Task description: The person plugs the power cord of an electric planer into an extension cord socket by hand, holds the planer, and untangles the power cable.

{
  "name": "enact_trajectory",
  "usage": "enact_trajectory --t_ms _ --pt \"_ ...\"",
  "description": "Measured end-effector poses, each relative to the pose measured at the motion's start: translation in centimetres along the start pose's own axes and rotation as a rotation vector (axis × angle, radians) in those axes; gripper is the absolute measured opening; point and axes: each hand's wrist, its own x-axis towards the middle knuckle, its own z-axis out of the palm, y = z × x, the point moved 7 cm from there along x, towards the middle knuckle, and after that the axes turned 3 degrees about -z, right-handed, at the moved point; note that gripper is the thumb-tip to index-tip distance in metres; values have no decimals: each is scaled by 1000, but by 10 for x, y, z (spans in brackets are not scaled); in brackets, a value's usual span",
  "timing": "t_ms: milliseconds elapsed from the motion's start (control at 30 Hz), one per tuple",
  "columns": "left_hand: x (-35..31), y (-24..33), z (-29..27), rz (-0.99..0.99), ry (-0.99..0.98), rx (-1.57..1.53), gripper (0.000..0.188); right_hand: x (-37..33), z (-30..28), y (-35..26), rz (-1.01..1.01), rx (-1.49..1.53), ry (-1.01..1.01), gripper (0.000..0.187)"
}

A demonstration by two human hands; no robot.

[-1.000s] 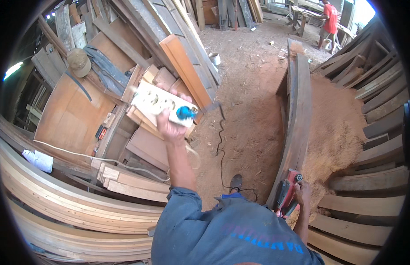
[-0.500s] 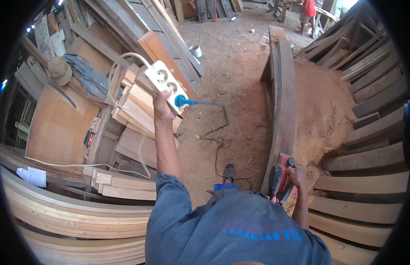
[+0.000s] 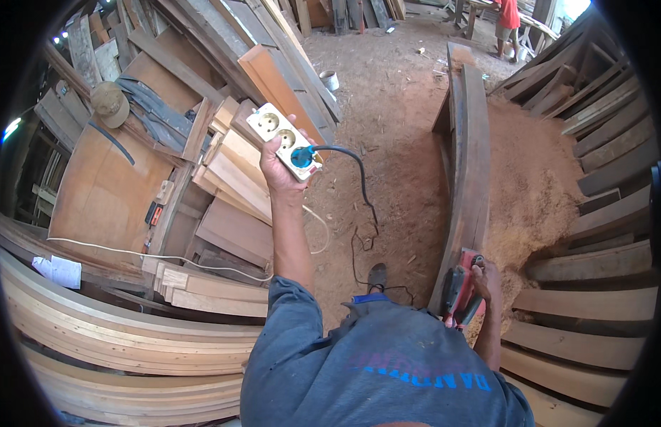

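Note:
My left hand (image 3: 282, 165) is closed around a white power strip (image 3: 279, 132) with round sockets, held up over the floor at the left. A blue plug (image 3: 302, 156) sits in the socket at the strip's near end. From it a dark cord (image 3: 362, 173) curves down toward the ground near my foot. My right hand (image 3: 485, 275) grips the handle of a red and black electric planer (image 3: 459, 288). The planer rests on the near end of a long dark wooden beam (image 3: 470, 164); its underside is hidden.
Sawdust and shavings (image 3: 527, 153) cover the ground right of the beam. Curved boards (image 3: 579, 306) line the right side; stacked timber (image 3: 131, 320) fills the left. A white cord (image 3: 159, 255) crosses the left boards. A person in a red shirt (image 3: 509, 13) stands far back.
The power strip has turned in my left hand, and its white cord now hangs lower, beside my forearm. The plug's dark cord has swung into an arc. The planer stays on the beam.

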Motion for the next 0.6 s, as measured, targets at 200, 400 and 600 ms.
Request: enact_trajectory --t_ms 200,400,600 --pt "0 -5 -4 -28 -18 39 60 -7 8 12 43 -9 12 28" --pt "-6 -2 22 -18 -64 103 74 -3 13 30 50 -52 -16 28" --pt "-23 2 28 45 -149 271 84 -4 5 -6 -33 -82 -4 27"
